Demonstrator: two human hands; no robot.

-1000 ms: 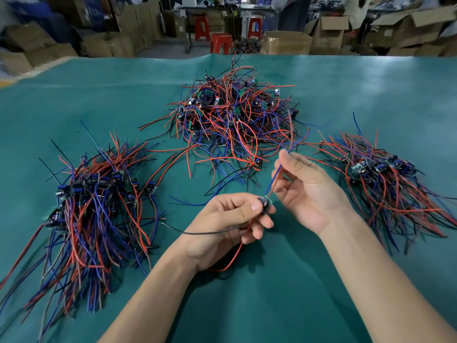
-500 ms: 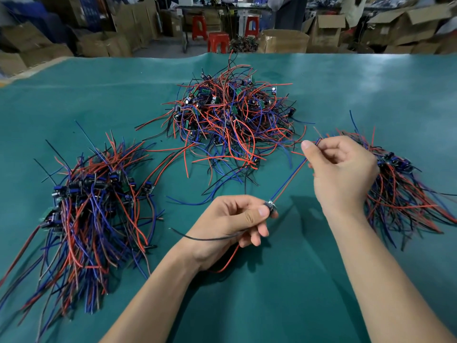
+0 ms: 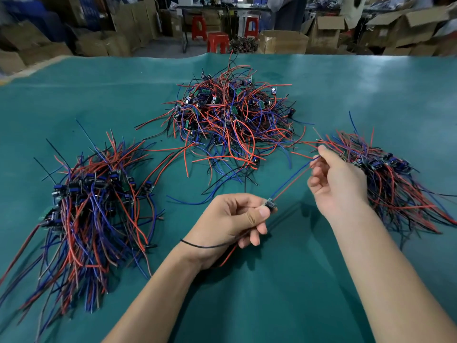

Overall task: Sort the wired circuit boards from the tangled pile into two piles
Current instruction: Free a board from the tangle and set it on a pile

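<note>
Fingers of our left hand [image 3: 230, 220] pinch a small circuit board [image 3: 270, 203]; our right hand [image 3: 337, 181] seemingly pinches its blue and red wires [image 3: 293, 179], stretched taut between our hands.

Tangled pile [image 3: 230, 120] behind, left pile [image 3: 94, 206], right pile [image 3: 395, 179], table [image 3: 272, 293]

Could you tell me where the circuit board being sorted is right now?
The left hand pinches the circuit board at centre, below the tangled pile.
</note>
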